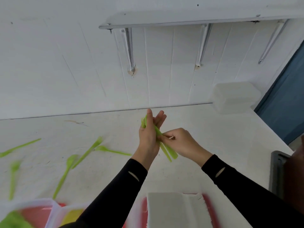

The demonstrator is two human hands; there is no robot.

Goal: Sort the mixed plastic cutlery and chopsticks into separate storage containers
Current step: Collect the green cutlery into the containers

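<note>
My left hand [148, 137] holds a bundle of green plastic forks [166, 148] upright over the white table [213, 137], tines up beside the thumb, handles sticking out below the palm. My right hand [179, 142] pinches the bundle's handles from the right. Loose green cutlery lies on the table to the left: a fork [89, 151], a spoon [113, 150], another spoon [65, 173], a third spoon [13, 176] and a knife [19, 146]. Clear containers [54, 209] at the bottom left hold green, red and yellow pieces, blurred.
A stack of clear plastic containers [235, 97] stands at the table's back right corner against the white wall. A white folded sheet [174, 209] over red cutlery lies at the front edge. A dark chair back [278, 171] is at the right; a shelf [189, 20] hangs above.
</note>
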